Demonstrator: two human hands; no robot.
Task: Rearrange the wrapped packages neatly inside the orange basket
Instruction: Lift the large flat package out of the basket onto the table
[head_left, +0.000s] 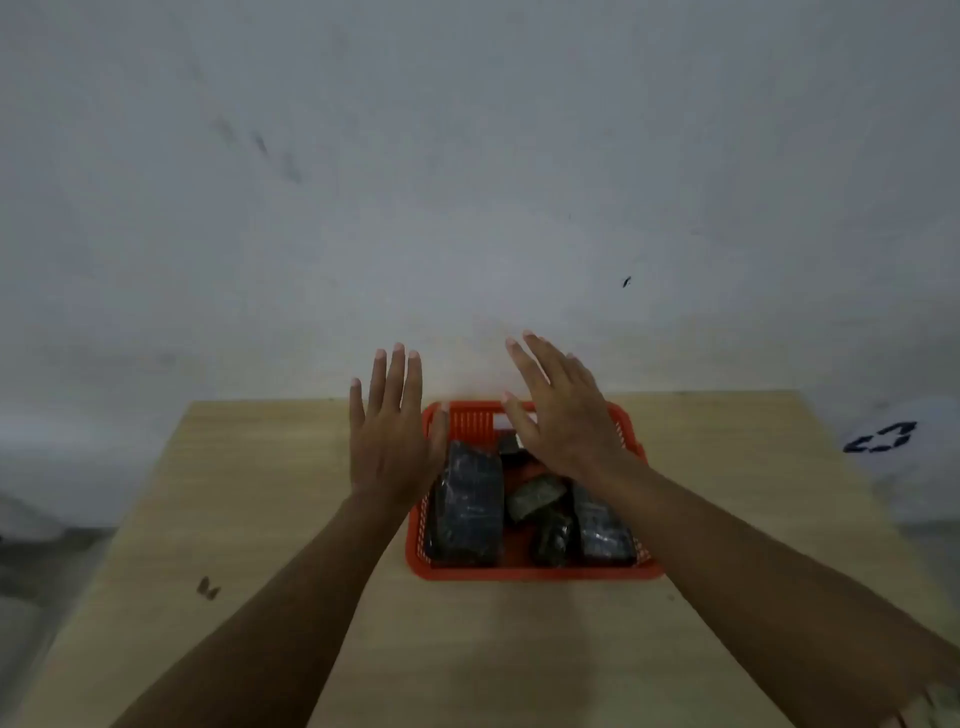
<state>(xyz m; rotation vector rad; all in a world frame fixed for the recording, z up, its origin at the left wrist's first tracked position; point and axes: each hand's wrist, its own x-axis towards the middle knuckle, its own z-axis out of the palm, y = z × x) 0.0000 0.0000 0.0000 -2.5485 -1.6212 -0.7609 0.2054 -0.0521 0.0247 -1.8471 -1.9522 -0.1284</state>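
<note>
We're at a light wooden tabletop (260, 519) pushed up against a scuffed grey-white wall (467, 182), and the rectangular orange plastic basket (519, 571) with slotted sides sits on it toward the far edge, so we'll place everything off that basket. Our left hand (389, 441) hangs over the basket's left rim, flat, fingers straight and close together, gripping nothing. Our right hand (563, 421) hovers over the basket's far right corner, fingers spread loosely, also empty.

Inside the basket, the biggest dark plastic-wrapped package (470, 506) lies along the left side. A narrower dark wrapped package (602, 530) runs along the right side. Between those two there's a greyish wrapped lump (535, 496), and a small dark wrapped bundle (553, 540) just nearer to us than that. One more small dark wrapped piece (511, 444) peeks out at the basket's far end, partly under our right hand. Everything's a bit blurry, so we can't tell what's wrapped.
</note>
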